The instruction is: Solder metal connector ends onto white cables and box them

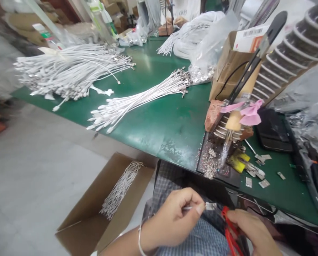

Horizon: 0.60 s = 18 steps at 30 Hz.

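Low in front of the bench, my left hand (pixel 175 217) pinches a thin white cable between thumb and fingertips. A small flat metal terminal (pixel 211 206) at the cable's end sticks out to the right, past my thumb. My right hand (pixel 251 227) is closed around red-handled pliers (pixel 229 233), just right of the terminal. Their dark jaws are blurred and partly lost against the dark background, so I cannot tell if they touch anything. Above my hands a soldering iron (pixel 225 151) slants tip-down over a dark tray (pixel 204 165) strewn with metal crumbs.
On the green bench (pixel 145 117) lie a large cable bundle (pixel 65 71) and a smaller one (pixel 143 96). A cardboard box (pixel 81 227) with cables stands below left. A ribbed hose (pixel 289 57) rises at right, near loose metal pieces (pixel 264 183). Another person's hands (pixel 180 22) show at the back.
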Each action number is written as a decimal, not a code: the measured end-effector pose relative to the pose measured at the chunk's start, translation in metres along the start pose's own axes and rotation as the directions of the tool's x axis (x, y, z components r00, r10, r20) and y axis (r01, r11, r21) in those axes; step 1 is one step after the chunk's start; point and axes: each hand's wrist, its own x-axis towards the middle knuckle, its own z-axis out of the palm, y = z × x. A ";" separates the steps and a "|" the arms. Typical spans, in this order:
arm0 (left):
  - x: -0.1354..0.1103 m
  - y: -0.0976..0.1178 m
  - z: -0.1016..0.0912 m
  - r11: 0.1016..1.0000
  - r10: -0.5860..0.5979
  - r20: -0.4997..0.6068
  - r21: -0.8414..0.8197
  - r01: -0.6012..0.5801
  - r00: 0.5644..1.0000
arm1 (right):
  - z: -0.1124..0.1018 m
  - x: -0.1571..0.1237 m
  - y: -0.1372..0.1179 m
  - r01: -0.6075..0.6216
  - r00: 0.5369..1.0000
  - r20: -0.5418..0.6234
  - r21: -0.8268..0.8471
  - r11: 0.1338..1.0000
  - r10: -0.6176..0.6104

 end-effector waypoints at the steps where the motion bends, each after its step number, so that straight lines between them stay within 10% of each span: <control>1: -0.001 0.000 0.000 1.000 0.010 -0.004 0.001 -0.010 1.000 | -0.001 0.006 -0.003 0.025 1.000 0.008 -0.006 1.000 -0.025; 18: -0.002 -0.003 -0.002 0.995 0.002 0.013 -0.100 -0.001 1.000 | 0.004 0.007 -0.010 0.029 0.991 0.129 -0.031 0.999 -0.025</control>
